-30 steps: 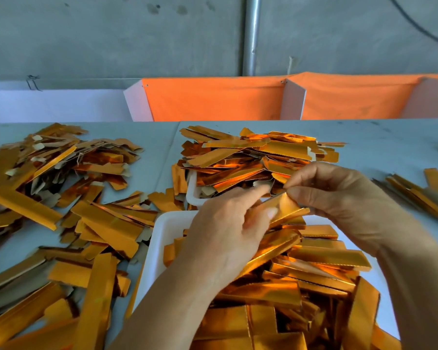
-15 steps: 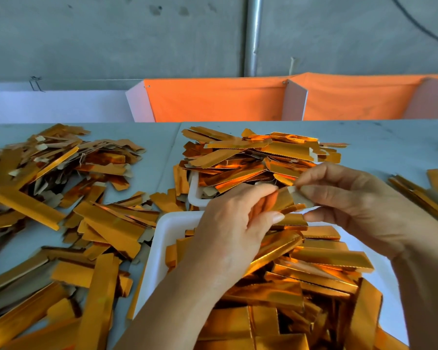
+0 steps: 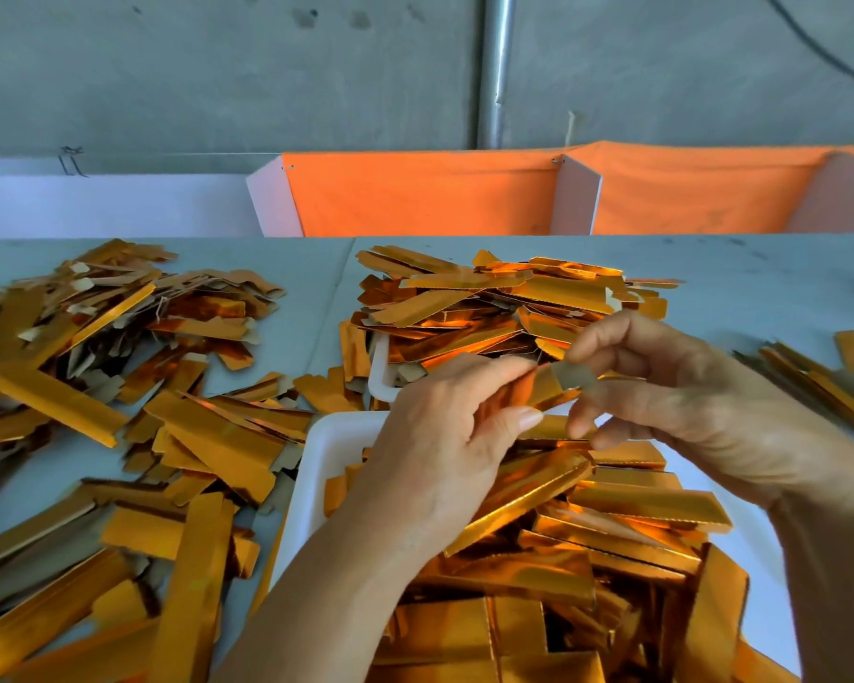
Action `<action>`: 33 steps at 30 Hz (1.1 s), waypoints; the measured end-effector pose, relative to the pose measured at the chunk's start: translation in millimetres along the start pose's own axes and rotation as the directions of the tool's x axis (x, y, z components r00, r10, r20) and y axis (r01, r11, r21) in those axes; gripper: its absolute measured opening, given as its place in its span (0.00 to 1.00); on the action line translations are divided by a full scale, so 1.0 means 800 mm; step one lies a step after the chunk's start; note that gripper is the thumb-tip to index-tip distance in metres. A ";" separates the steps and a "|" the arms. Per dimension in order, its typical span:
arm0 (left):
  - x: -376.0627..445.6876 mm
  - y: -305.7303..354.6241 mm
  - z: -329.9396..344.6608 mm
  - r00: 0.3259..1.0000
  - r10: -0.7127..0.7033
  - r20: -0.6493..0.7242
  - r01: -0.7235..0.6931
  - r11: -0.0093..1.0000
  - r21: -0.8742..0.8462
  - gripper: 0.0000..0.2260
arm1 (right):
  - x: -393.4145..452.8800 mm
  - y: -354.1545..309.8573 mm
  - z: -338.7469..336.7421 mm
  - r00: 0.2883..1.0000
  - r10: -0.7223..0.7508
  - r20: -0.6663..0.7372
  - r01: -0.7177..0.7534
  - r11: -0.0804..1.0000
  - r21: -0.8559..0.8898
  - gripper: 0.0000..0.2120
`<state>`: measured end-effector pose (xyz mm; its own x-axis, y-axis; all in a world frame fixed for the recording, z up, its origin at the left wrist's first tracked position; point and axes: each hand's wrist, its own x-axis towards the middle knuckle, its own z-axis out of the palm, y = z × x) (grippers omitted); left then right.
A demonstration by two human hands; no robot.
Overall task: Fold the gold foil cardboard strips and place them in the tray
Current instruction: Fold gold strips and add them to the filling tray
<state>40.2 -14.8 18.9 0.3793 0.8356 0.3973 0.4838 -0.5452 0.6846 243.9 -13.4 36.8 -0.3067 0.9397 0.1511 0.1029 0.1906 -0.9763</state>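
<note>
Gold foil strip is held between two hands above a white tray — its plain grey cardboard end tab turned up toward the camera. On the left of the grey table, loose strips lie scattered in heaps, foil and cardboard sides mixed. The near white tray is heaped with shiny gold strips; a second white tray just behind it is likewise piled high. The left hand grips the strip's left part, fingers curled over it and thumb beneath. The right hand pinches the tab end between thumb and forefinger, its other fingers loosely bent. A few more strips lie at the far right — near the table edge.
</note>
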 end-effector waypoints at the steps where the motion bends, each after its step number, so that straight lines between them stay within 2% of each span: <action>1: 0.000 0.000 0.000 1.000 0.004 0.006 -0.004 1.000 0.006 0.16 | 0.000 0.001 0.001 1.000 0.000 0.006 0.000 1.000 -0.010 0.10; 13: -0.002 0.000 -0.001 1.000 0.023 0.017 -0.023 1.000 -0.021 0.17 | 0.000 0.001 0.005 0.998 -0.039 0.046 0.040 0.999 -0.020 0.06; 21: 0.000 -0.003 -0.001 0.999 0.045 0.005 -0.045 0.999 0.002 0.19 | 0.001 -0.005 0.017 0.998 -0.067 -0.013 0.065 0.992 -0.107 0.12; 23: -0.001 -0.003 0.000 0.998 0.061 0.018 -0.061 0.998 0.013 0.19 | 0.001 -0.005 0.017 0.998 -0.063 -0.014 0.061 0.986 -0.154 0.10; 25: -0.001 -0.002 0.001 0.997 0.071 0.031 -0.071 0.997 0.026 0.19 | 0.002 -0.003 0.016 0.998 -0.055 -0.011 0.052 0.976 -0.211 0.03; 28: -0.001 -0.002 0.002 0.999 0.046 0.029 -0.047 0.998 0.037 0.18 | 0.004 0.000 0.012 0.998 -0.054 -0.023 0.046 0.963 -0.265 0.06; 30: -0.001 -0.001 0.001 0.999 0.028 0.021 -0.028 1.000 0.008 0.18 | 0.005 0.001 0.012 0.999 -0.049 -0.023 0.045 0.985 -0.169 0.07; 33: -0.001 -0.001 -0.001 1.000 0.009 0.016 -0.008 0.999 -0.042 0.16 | 0.006 0.005 0.010 1.000 -0.002 0.006 0.001 0.994 0.109 0.10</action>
<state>38.7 -15.3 18.5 0.3961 0.8297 0.3934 0.4472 -0.5485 0.7065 234.8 -10.4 32.6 -0.3122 0.9378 0.1521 -0.0015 0.1596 -0.9872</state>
